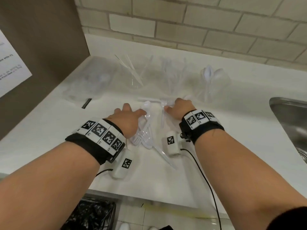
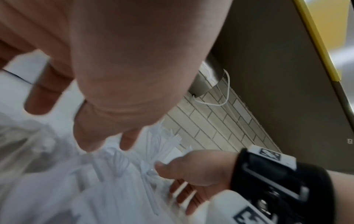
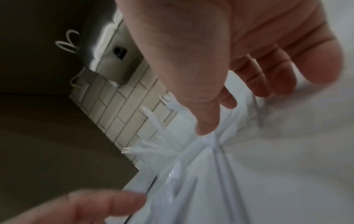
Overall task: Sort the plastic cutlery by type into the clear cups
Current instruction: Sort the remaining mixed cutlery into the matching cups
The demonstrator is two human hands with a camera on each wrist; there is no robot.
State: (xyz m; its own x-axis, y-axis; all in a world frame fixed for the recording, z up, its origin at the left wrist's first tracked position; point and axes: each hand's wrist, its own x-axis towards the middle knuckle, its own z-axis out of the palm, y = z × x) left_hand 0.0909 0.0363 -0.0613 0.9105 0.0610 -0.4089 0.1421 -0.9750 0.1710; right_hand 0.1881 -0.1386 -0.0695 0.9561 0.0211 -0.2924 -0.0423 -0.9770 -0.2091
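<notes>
A pile of white plastic cutlery (image 1: 144, 135) lies on the white counter (image 1: 232, 130) between my hands. My left hand (image 1: 131, 112) rests on its far end with fingers spread and fairly straight, thumb beside a spoon (image 1: 146, 104). My right hand (image 1: 172, 105) grips a few white pieces (image 2: 145, 171), thumb on top and fingers curled beneath; the wrist views are blurred. Three clear cups stand at the back: one with knives (image 1: 134, 78), one with forks (image 1: 167, 80), one with spoons (image 1: 209, 83).
A steel sink (image 1: 289, 117) opens at the right edge. A brown panel (image 1: 41, 55) walls off the left and a tiled wall (image 1: 199, 30) the back. A crumpled clear bag (image 1: 94, 80) lies back left. A bin with a black liner (image 1: 89, 213) sits below the counter's front edge.
</notes>
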